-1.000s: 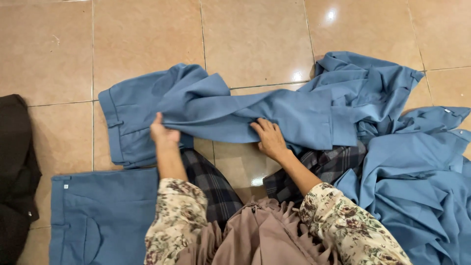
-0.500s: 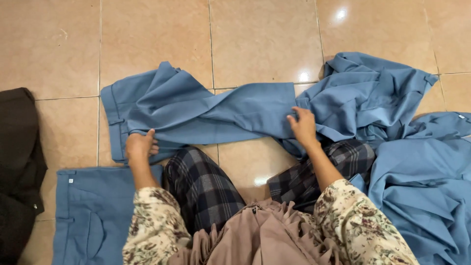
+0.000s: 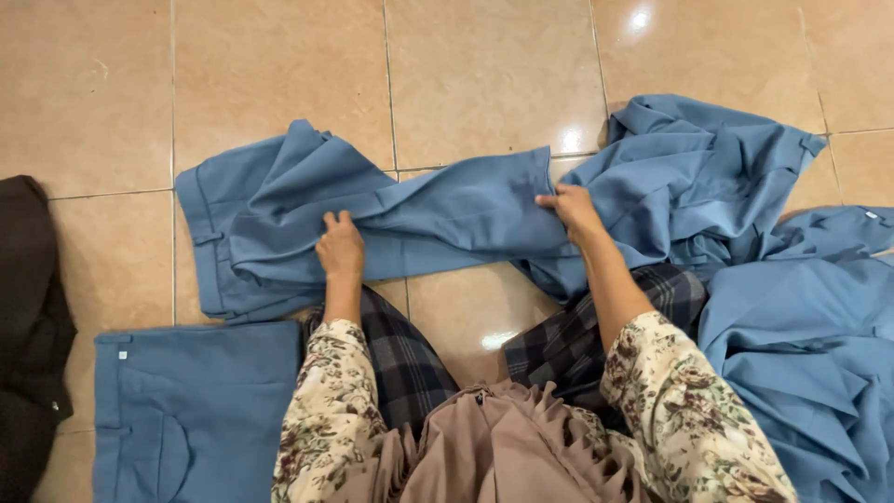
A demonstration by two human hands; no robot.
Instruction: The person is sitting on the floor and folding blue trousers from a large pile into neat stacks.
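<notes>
A pair of blue trousers (image 3: 279, 219) lies spread across the tiled floor in front of me, waistband to the left, legs running right. My left hand (image 3: 341, 247) presses flat on the cloth near the seat of the trousers, fingers together. My right hand (image 3: 570, 210) grips the end of the trouser leg by its hem, pinching the blue fabric. Both arms wear floral sleeves. I sit cross-legged in dark plaid cloth.
A folded blue garment (image 3: 186, 410) lies at the lower left. A dark garment (image 3: 33, 326) sits at the left edge. A rumpled heap of blue clothes (image 3: 792, 279) fills the right side. Glossy beige tiles (image 3: 466, 74) stretch beyond.
My left hand has shifted right from the waistband onto the seat area. My right hand now holds the leg's hem, and the leg lies folded over and straighter.
</notes>
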